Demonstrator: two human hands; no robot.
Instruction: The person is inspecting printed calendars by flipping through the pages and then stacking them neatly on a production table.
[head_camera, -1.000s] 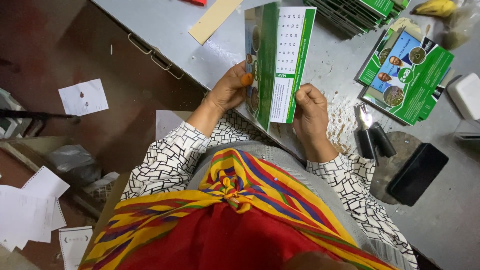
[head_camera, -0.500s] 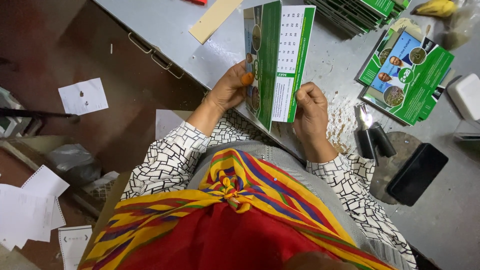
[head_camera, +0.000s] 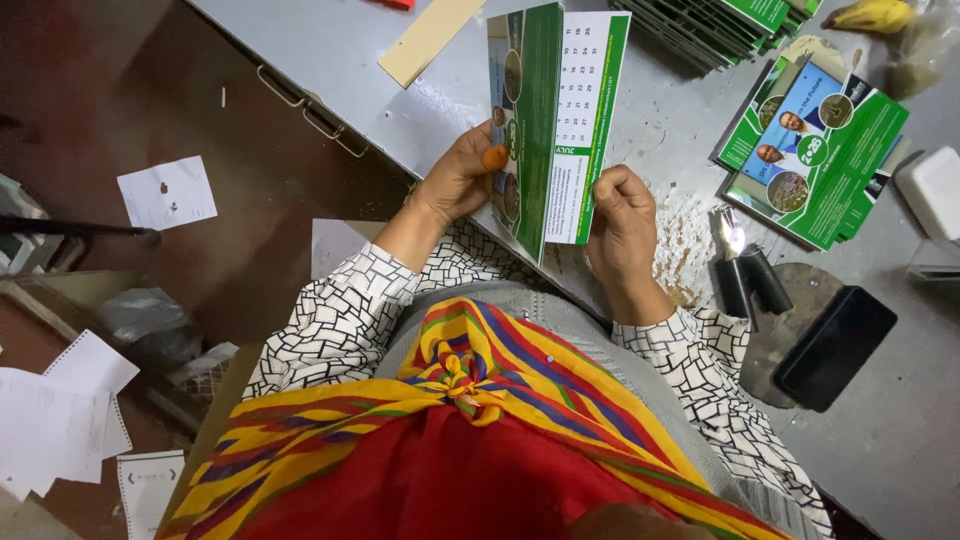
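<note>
Holding the folded green-and-white card calendar (head_camera: 555, 120) upright above the grey metal worktop (head_camera: 340, 60), we've got our left hand (head_camera: 462, 180) pinching one edge, right hand (head_camera: 622, 215) curled round the other, black pliers (head_camera: 748, 275) just right.

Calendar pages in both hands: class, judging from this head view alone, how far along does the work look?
Done: printed green covers lie in a loose pile on the grey table, with a tighter stack at the far edge. In hand: the left hand and right hand hold a bundle of calendar pages upright by its lower edges. Left: black-handled pliers lie unused beside the right hand.
</note>
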